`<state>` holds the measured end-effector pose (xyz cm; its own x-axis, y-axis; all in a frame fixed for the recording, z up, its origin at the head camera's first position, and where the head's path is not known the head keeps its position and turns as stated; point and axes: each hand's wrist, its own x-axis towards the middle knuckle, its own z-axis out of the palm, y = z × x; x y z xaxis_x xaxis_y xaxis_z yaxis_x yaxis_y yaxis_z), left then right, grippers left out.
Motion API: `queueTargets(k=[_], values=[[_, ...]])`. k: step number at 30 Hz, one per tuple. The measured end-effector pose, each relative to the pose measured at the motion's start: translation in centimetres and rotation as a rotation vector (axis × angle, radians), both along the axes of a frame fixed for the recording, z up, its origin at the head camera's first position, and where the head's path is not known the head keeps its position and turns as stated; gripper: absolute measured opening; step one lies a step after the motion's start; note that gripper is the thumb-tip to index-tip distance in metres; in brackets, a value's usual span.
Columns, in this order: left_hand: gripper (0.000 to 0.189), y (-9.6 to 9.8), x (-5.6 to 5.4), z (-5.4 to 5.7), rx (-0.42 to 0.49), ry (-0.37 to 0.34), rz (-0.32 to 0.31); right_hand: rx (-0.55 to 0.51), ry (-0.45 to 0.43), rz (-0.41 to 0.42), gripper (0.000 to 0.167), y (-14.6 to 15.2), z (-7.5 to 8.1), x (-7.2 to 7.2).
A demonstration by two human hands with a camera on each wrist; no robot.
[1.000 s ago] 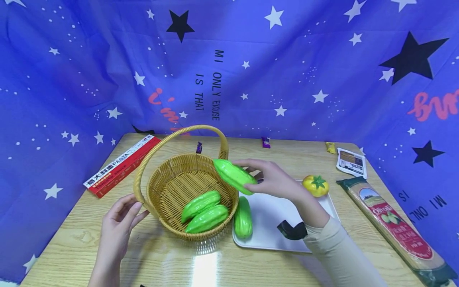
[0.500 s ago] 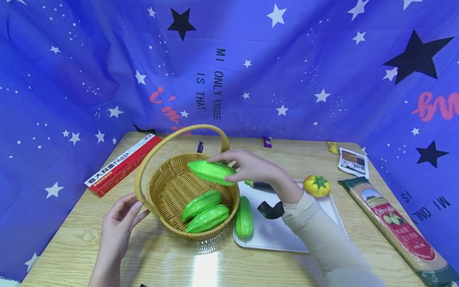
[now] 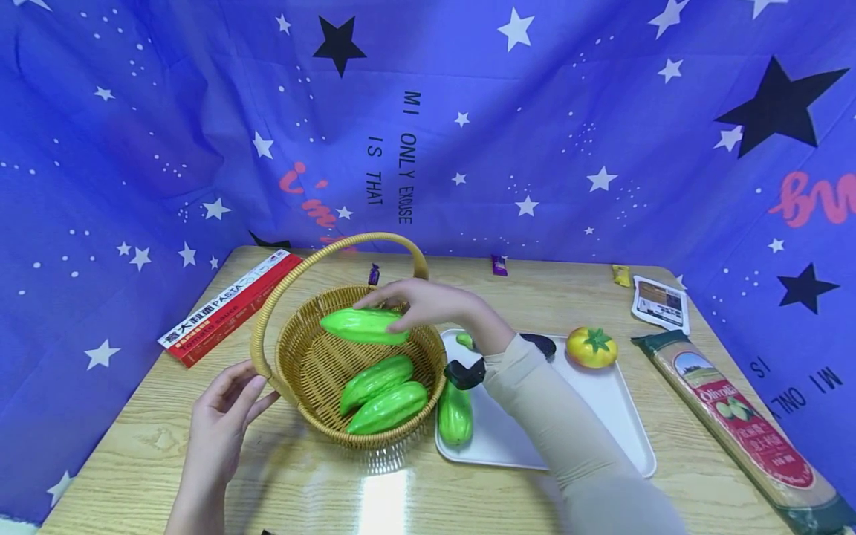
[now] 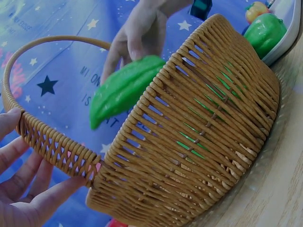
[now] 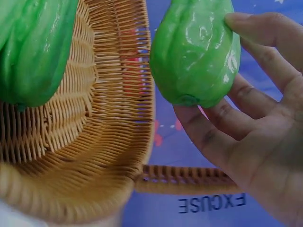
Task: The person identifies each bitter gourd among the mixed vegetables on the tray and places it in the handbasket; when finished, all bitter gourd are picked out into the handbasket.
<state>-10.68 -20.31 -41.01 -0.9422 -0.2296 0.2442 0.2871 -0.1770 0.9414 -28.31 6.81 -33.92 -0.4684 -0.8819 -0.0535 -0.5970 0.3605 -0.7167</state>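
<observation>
A yellow wicker basket (image 3: 314,423) with a tall arched handle (image 3: 328,249) stands left of the table's middle. My left hand (image 3: 221,416) holds the handle at its left base, its fingertips on the weave in the left wrist view. Over the back part of the basket, my right hand (image 3: 428,305) grips a glossy ridged green gourd (image 3: 364,327) between thumb and fingers. In the left wrist view this gourd (image 4: 125,87) shows above the rim, tilted. Two similar gourds (image 3: 388,409) lie side by side on the basket's floor.
Right of the basket, a white tray (image 3: 508,438) carries another green gourd (image 3: 456,416), a partly hidden eggplant (image 3: 538,344) and a yellow tomato (image 3: 591,348). A red pasta box (image 3: 230,308) lies left, a noodle pack (image 3: 742,423) right. Small wrapped candies (image 3: 498,265) sit along the back.
My right hand has carried the gourd leftward from the basket's right rim to over its inside. The left hand has stayed at the handle.
</observation>
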Motion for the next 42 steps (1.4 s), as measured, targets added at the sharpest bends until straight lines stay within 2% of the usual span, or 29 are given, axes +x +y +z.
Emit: queueTargets(k=[8,15,25,28,35,42], values=[[0.022,0.0,0.0,-0.2,0.004,-0.01,0.016,0.014,-0.165,-0.002,0.051,-2.1,-2.2,-2.0],[0.023,-0.1,0.0,-0.1,0.022,0.034,-0.013,0.019,-0.314,-0.028,0.048,-2.9,-3.7,-3.0],[0.023,-0.2,-0.1,-0.2,0.011,0.026,-0.016,0.073,-0.306,-0.023,0.043,-3.5,-5.0,-3.6],[0.022,-0.2,-0.1,-0.2,0.007,0.028,-0.019,0.084,-0.324,-0.028,0.042,-3.6,-5.5,-3.7],[0.025,-0.4,-0.1,-0.2,0.024,0.067,-0.055,0.146,-0.381,0.028,0.04,-3.9,-6.7,-3.8],[0.023,-0.4,-0.1,-0.3,0.006,0.034,-0.019,0.209,-0.44,0.034,0.042,-4.1,-6.8,-3.8]])
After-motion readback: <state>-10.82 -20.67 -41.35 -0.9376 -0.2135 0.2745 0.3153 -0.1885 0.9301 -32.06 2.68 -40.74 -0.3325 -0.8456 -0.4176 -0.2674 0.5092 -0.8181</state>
